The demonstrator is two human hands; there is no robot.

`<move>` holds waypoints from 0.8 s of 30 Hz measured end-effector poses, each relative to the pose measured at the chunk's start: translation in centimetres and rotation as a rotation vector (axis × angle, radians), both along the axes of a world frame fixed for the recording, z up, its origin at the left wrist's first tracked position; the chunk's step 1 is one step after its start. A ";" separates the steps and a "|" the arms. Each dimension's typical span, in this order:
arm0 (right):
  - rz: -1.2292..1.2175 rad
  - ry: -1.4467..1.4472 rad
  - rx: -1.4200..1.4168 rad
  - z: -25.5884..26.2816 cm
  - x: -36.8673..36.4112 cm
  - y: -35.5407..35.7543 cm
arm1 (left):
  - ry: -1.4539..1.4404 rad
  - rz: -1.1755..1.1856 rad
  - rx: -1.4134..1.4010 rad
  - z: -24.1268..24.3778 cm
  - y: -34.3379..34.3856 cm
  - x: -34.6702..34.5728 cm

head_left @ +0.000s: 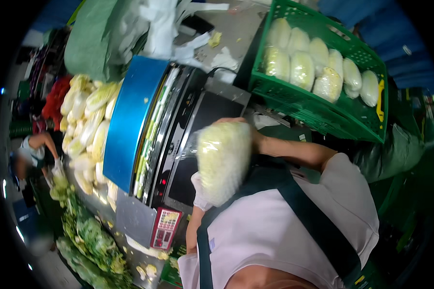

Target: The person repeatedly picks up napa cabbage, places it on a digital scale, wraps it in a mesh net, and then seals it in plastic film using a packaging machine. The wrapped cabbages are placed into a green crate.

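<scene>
Both hands hold a napa cabbage [224, 159] in clear plastic film, in front of my chest. My left hand [199, 193], in a white glove, grips its lower left side. My right hand [253, 133] is behind its upper right edge, the fingers partly hidden. A loose, wrinkled stretch of film [188, 146] trails from the cabbage over the dark plate [218, 110] of a film-wrapping machine. That machine has a blue cover [134, 123] and lit red indicators.
A green plastic crate [318, 104] holds several wrapped cabbages [301, 72]. Unwrapped cabbages [90, 108] are heaped beyond the machine. A digital scale [166, 227] stands beside it, near a pile of green leaves [97, 238]. At the far left a gloved person [40, 151] handles a cabbage.
</scene>
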State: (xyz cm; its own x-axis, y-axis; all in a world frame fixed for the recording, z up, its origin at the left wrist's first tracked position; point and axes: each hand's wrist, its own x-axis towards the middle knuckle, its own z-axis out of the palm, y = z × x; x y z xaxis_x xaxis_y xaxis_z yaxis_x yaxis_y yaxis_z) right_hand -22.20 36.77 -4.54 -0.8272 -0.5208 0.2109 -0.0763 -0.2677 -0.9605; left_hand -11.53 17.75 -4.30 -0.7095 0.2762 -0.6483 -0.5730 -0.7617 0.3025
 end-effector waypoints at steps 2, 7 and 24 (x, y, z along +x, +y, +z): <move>0.077 -0.679 -0.555 2.8 0.7 2.0 | 0.032 0.053 0.012 0.6 0.8 -1.1; -0.495 -0.423 -0.345 4.4 1.2 3.8 | 0.270 -0.361 -0.131 0.9 3.3 -6.0; -0.963 -0.342 0.644 3.0 0.6 50.1 | 0.566 -0.539 -0.635 6.2 10.7 -13.0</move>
